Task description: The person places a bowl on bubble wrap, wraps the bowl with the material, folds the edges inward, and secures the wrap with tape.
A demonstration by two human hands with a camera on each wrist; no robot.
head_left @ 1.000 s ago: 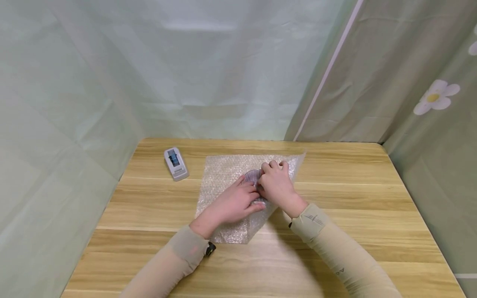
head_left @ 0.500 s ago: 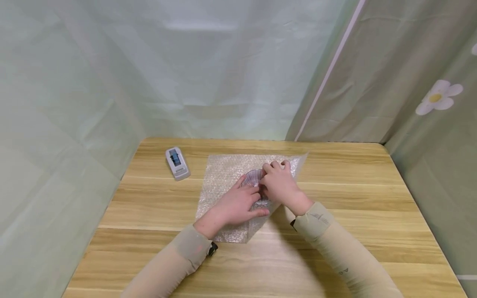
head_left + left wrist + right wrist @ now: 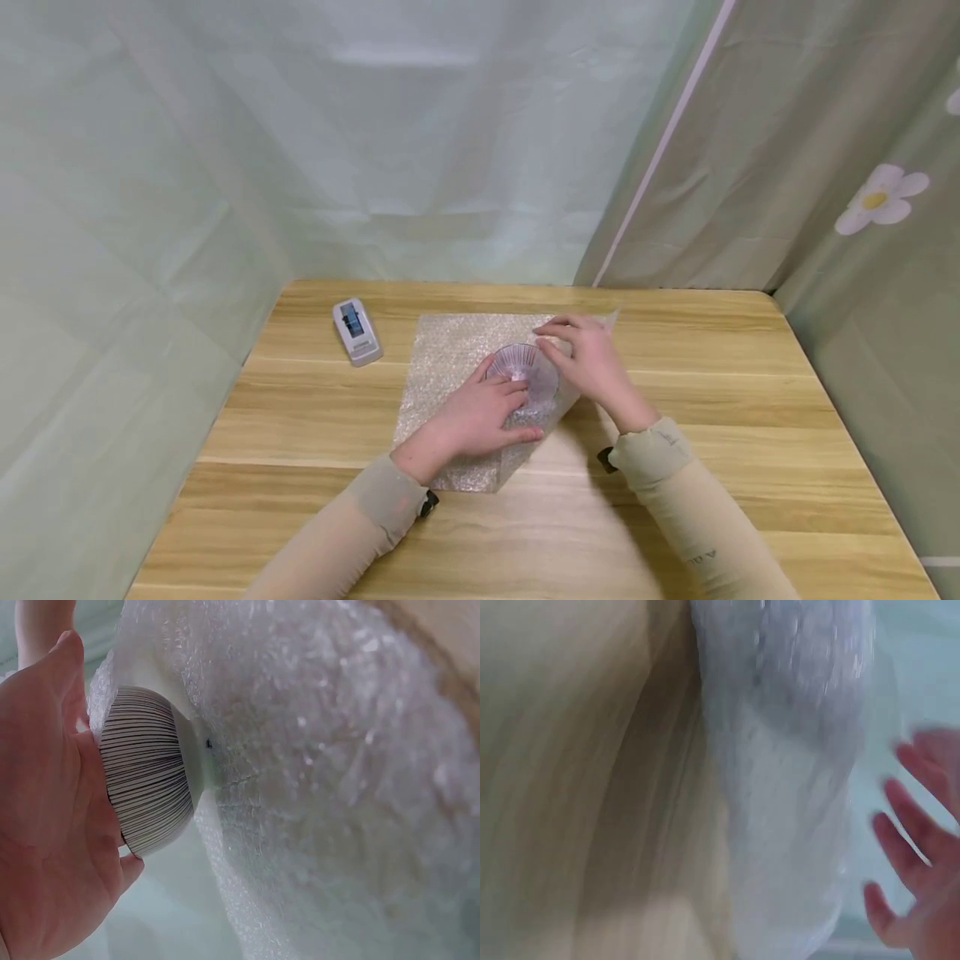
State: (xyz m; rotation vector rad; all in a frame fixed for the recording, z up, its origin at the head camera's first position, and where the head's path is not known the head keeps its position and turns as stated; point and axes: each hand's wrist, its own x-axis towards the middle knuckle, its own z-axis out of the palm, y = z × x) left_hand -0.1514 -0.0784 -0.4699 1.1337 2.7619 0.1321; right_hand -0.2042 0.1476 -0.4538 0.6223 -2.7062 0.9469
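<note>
A small striped bowl sits on a sheet of bubble wrap on the table. In the left wrist view the bowl has dark thin lines on its side and a pale foot against the wrap. My left hand rests over the bowl, some fingertips reaching inside, one finger outside the rim, thumb stretched rightward. A flap of wrap lies over the bowl's right part. My right hand hovers by the right rim, its fingers loosely bent and apart; in the right wrist view this hand holds nothing.
A grey-white case with a blue window lies at the back left of the wooden table. Pale curtains close off the back and both sides. The wrap's back right corner sticks up.
My right hand has drawn off the bowl to the right and its fingers have loosened, baring more of the bowl and the flap over it. The left hand stays nearly still.
</note>
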